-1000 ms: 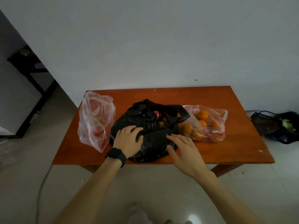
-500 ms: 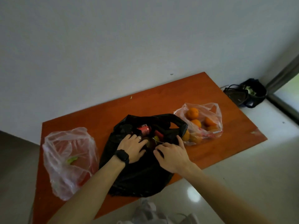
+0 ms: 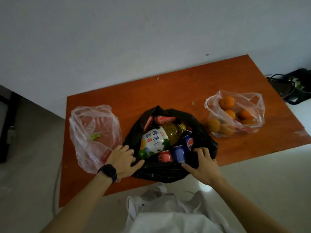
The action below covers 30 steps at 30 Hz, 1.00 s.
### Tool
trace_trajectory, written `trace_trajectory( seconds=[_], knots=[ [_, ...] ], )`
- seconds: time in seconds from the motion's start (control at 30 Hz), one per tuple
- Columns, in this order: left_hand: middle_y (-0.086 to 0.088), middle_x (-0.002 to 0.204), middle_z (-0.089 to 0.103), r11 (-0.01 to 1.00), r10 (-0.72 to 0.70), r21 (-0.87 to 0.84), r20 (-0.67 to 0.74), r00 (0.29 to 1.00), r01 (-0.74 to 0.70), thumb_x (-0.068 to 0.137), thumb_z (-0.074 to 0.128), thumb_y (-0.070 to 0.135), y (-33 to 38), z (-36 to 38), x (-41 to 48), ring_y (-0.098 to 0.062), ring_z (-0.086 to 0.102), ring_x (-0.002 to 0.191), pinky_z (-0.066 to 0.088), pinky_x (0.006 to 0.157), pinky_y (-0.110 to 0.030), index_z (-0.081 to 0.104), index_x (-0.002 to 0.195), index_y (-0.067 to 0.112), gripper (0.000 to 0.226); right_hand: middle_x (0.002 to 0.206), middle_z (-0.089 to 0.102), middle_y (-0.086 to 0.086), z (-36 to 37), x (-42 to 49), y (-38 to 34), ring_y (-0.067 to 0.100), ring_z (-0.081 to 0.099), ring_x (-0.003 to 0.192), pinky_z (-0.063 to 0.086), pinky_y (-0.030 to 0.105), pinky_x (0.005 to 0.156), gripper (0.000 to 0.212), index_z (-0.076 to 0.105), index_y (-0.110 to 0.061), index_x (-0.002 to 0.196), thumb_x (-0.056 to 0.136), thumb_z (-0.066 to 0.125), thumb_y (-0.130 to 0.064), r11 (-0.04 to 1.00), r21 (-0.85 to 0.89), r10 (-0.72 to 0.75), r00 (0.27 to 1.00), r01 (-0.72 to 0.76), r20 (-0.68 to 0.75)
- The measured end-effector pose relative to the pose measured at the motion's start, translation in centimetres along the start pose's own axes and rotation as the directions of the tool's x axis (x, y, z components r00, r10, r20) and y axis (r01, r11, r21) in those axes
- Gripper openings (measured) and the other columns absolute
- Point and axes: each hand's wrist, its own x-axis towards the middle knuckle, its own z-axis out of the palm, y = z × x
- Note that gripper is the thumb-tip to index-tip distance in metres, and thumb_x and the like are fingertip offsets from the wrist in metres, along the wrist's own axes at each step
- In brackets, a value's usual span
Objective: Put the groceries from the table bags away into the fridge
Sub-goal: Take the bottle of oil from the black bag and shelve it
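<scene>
Gaping open on the near middle of the orange-brown wooden table (image 3: 168, 93), the black plastic bag (image 3: 161, 172) shows its load. A large plastic bottle (image 3: 161, 137) of yellow-orange drink with a white label lies on its side across the top. Red cans (image 3: 164, 119) sit at the far side of the opening, and another red one lies near the front. Two blue cans (image 3: 179, 153) are packed just right of the bottle's base.

The left hand (image 3: 123, 159) grasps the bag's left rim, fingers curled over the edge. The right hand (image 3: 203, 165) hooks its fingers over the right rim, gripping the plastic there. A black wristwatch (image 3: 107, 171) sits on the left wrist.

Just left of the black bag, touching the left hand, slumps a clear thin plastic bag (image 3: 94, 118) holding something red with a green stem (image 3: 96, 136); what it is cannot be told. To the right, apart from the black bag, a second clear plastic sack (image 3: 257, 105) holds several round oranges (image 3: 226, 102). On the floor at the far right stands a dark basket (image 3: 286, 88). A white wall (image 3: 117, 39) backs the table.
</scene>
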Motion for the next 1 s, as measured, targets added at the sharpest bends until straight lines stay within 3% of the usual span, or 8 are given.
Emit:
trace_trajectory(
  seconds=[0.17,0.23,0.33,0.43,0.57,0.73,0.9,1.0],
  knots=[
    [0.001,0.095,0.068,0.911,-0.379,-0.104,0.167,0.910,0.398,0.098,0.037,0.052,2.1,-0.1,-0.3,-0.021,0.056,0.097,0.040,0.086,-0.037,0.073,0.067,0.020,0.057,0.142,0.032,-0.002,0.9,-1.0,1.2,0.024,0.058,0.113,0.050,0.032,0.092,0.067,0.046,-0.016,0.145,0.094,0.054,-0.059,0.980,0.187,-0.070,0.998,0.069,-0.001],
    [0.001,0.100,0.066,0.889,-0.440,-0.043,0.195,0.876,0.456,0.096,0.041,0.049,3.0,-0.9,0.3,-0.022,0.053,0.104,0.038,0.089,-0.037,0.073,0.079,0.021,0.046,0.142,0.039,0.000,1.0,-0.5,1.3,0.025,0.057,0.116,0.048,0.030,0.094,0.053,0.054,-0.012,0.141,0.099,0.054,-0.045,0.981,0.190,-0.042,0.998,0.050,-0.043],
    [-0.005,0.107,0.062,0.918,-0.397,0.064,0.095,0.913,0.392,0.085,0.059,0.041,4.3,-2.6,1.4,-0.026,0.052,0.104,0.040,0.084,-0.040,0.070,0.099,0.020,0.028,0.141,0.050,0.003,0.0,0.1,0.5,0.032,0.052,0.124,0.045,0.040,0.101,0.043,0.060,-0.013,0.135,0.100,0.052,-0.036,0.993,0.100,-0.052,0.995,0.060,-0.084],
    [-0.011,0.111,0.061,0.944,-0.298,0.153,0.009,0.955,0.293,0.073,0.072,0.030,5.7,-4.2,2.7,-0.029,0.054,0.098,0.044,0.076,-0.041,0.064,0.110,0.017,0.040,0.140,0.057,0.005,-1.2,-0.2,-0.5,0.034,0.057,0.121,0.046,0.040,0.098,0.040,0.059,-0.013,0.137,0.099,0.052,-0.024,0.990,0.058,-0.116,0.982,0.126,-0.149],
    [-0.008,0.128,0.055,0.987,-0.134,0.080,-0.035,0.990,0.137,0.085,0.062,0.033,7.9,-6.2,5.9,-0.028,0.049,0.116,0.041,0.092,-0.041,0.056,0.125,0.020,0.042,0.137,0.061,-0.003,-1.9,-1.1,-1.4,0.030,0.059,0.111,0.049,0.043,0.085,0.036,0.063,-0.022,0.130,0.095,0.056,-0.025,0.982,-0.142,-0.169,0.931,0.128,-0.324],
    [-0.011,0.145,0.042,0.993,-0.090,-0.069,0.137,0.987,0.100,0.088,0.063,0.045,8.8,-5.8,11.6,-0.033,0.039,0.132,0.038,0.106,-0.045,0.042,0.140,0.020,0.062,0.128,0.067,-0.005,-2.8,-0.4,-3.1,0.027,0.054,0.110,0.036,0.044,0.089,0.032,0.073,-0.025,0.113,0.082,0.069,-0.022,0.933,-0.339,-0.302,0.774,0.120,-0.556],
    [-0.019,0.156,0.019,0.981,-0.098,-0.117,0.378,0.921,0.152,0.078,0.071,0.062,8.0,-3.7,15.2,-0.046,0.038,0.131,0.040,0.103,-0.055,0.009,0.155,0.026,0.105,0.124,0.064,-0.003,-2.7,0.9,-4.6,0.026,0.061,0.104,0.026,0.047,0.095,0.048,0.066,-0.029,0.119,0.072,0.072,-0.033,0.914,-0.404,-0.168,0.925,0.018,-0.340],
    [-0.021,0.158,0.010,0.985,-0.086,-0.098,0.443,0.892,0.144,0.069,0.075,0.068,7.6,-2.7,16.3,-0.050,0.038,0.130,0.042,0.100,-0.057,-0.006,0.156,0.032,0.124,0.094,0.071,-0.008,-2.1,1.9,-4.5,0.019,0.069,0.076,0.027,0.042,0.096,0.032,0.066,-0.029,0.112,0.084,0.060,-0.042,0.947,-0.321,-0.134,0.905,-0.004,-0.405]
  ],
)
